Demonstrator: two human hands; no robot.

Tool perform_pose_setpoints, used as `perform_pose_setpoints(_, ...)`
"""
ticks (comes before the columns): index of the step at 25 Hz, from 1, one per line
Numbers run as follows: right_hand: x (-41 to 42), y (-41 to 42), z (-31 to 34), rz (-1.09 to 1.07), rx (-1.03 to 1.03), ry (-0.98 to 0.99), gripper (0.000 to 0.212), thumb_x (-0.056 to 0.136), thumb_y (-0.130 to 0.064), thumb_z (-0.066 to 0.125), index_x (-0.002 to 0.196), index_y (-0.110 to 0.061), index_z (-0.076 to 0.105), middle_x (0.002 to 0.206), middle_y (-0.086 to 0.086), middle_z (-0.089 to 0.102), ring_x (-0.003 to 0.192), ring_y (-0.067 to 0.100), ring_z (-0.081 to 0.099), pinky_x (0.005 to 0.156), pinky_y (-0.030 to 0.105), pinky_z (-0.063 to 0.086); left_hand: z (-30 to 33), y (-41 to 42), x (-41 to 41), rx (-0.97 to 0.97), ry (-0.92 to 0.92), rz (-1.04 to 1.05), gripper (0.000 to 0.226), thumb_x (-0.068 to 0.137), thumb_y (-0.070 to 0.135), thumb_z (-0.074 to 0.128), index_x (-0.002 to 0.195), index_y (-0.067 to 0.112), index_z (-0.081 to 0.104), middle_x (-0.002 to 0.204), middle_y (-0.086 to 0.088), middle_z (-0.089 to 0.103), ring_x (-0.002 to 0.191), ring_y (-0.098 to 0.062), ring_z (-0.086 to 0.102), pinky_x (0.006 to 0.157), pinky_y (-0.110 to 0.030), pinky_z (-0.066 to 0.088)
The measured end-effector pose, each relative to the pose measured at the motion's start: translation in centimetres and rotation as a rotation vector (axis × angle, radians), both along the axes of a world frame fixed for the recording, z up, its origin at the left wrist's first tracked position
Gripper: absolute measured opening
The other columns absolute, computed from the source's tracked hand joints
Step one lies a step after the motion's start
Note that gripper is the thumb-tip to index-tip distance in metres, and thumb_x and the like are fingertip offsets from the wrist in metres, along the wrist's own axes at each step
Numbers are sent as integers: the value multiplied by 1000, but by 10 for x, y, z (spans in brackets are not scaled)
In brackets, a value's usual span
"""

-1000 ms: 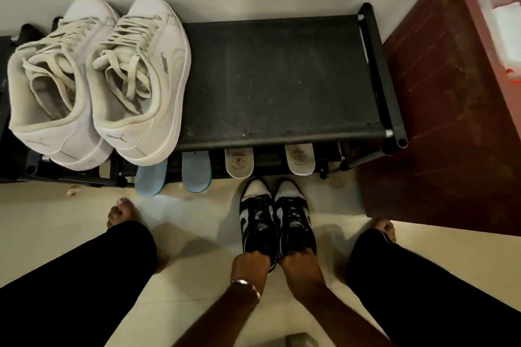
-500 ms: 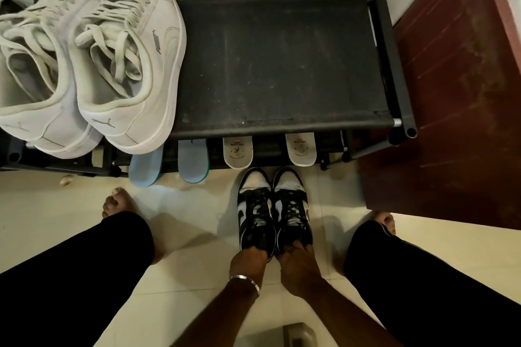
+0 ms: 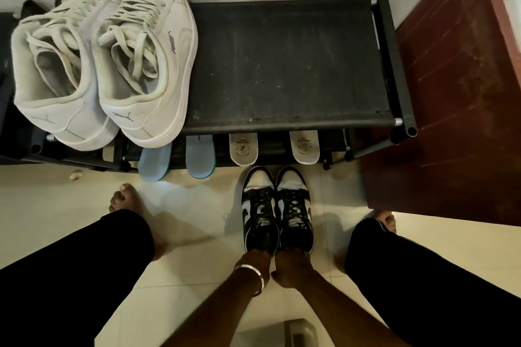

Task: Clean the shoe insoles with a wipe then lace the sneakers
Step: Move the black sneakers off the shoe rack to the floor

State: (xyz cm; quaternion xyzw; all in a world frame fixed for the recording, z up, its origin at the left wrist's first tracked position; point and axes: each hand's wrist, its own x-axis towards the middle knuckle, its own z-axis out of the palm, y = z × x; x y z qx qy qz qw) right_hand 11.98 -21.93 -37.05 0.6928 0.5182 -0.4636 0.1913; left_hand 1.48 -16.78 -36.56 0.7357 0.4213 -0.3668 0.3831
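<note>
Both hands have slid back from the tongues to the heels of the black-and-white laced sneakers (image 3: 277, 210) on the pale tiled floor. The left hand (image 3: 255, 259) and right hand (image 3: 291, 263) grip one heel collar each, fingers curled over the rims. Light, stiff-heeled shoes, probably best lifted there. Beyond, two blue foam insoles (image 3: 177, 160) and two white printed insoles (image 3: 273, 148) poke out under the black fabric shoe rack (image 3: 282, 65), which carries white leather sneakers (image 3: 104, 65).

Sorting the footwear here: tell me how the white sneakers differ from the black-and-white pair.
The white sneakers stand on the black rack's top; the black-and-white pair stands on the floor. The white sneakers are untouched; the left hand and right hand grip the black-and-white pair's heels. Both pairs are laced, side by side.
</note>
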Motion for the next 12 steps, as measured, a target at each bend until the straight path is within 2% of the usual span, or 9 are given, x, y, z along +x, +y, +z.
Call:
perform_pose_setpoints(2, 2, 8, 6, -13, 3, -10, 49, 92, -29, 62, 138, -19, 50, 139, 7, 54, 132, 29, 47, 110, 38, 37, 6, 9, -4, -11, -50, 45, 63, 96, 16, 49, 154, 23, 23, 144, -13, 48, 128, -33, 49, 105, -37, 42)
perform_pose_setpoints(4, 8, 21, 7, -75, 5, -21, 53, 92, -29, 60, 142, -18, 45, 139, 9, 53, 129, 30, 49, 108, 40, 39, 5, 19, 6, 29, -72, 57, 49, 96, 20, 49, 144, 20, 40, 134, -14, 56, 118, -34, 57, 96, -36, 47)
perform_pose_setpoints(6, -12, 25, 111, -11, 183, -74, 55, 92, -32, 58, 143, -18, 42, 138, 9, 52, 127, 30, 50, 106, 40, 40, 101, 18, -23, 207, -165, 104, 37, 96, 28, 46, 131, 20, 52, 126, -13, 62, 111, -34, 61, 92, -35, 50)
perform_pose_setpoints(9, -10, 41, 114, -29, 267, -33, 48, 91, -37, 57, 134, -19, 49, 130, 7, 58, 118, 29, 56, 101, 39, 45, 110, 36, -22, 287, -244, 90, 34, 95, 32, 49, 126, 20, 57, 125, -8, 63, 111, -29, 62, 93, -33, 49)
perform_pose_setpoints(12, -14, 51, 135, 3, 318, -61, 42, 92, -30, 50, 132, -16, 50, 130, 10, 59, 117, 31, 57, 99, 40, 47, 132, 53, -35, 374, -248, 138, 35, 96, 30, 49, 129, 19, 55, 128, -6, 61, 114, -27, 59, 93, -34, 48)
